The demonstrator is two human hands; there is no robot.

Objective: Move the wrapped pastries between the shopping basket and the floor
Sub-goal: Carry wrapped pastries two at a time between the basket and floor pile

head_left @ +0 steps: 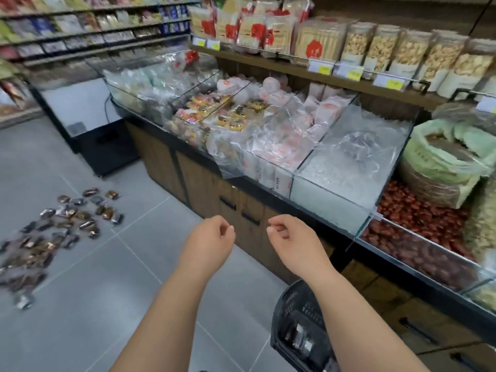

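No text readable for you anywhere. Yellow-and-white price tags on wooden shelf edge: print blurred, no figures legible. Red emblems on white packets above: characters too smeared to read. Red print on pink-white wrapped packets in clear bin: marks visible, not decipherable. Green sack at your right: faint lettering, unreadable. Far aisle shelf labels: blurred.

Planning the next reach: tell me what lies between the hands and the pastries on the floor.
Nothing visible. Both the left hand and the right hand are empty, and only bare floor tile separates them from the scattered wrapped pastries. The basket sits under the right forearm.
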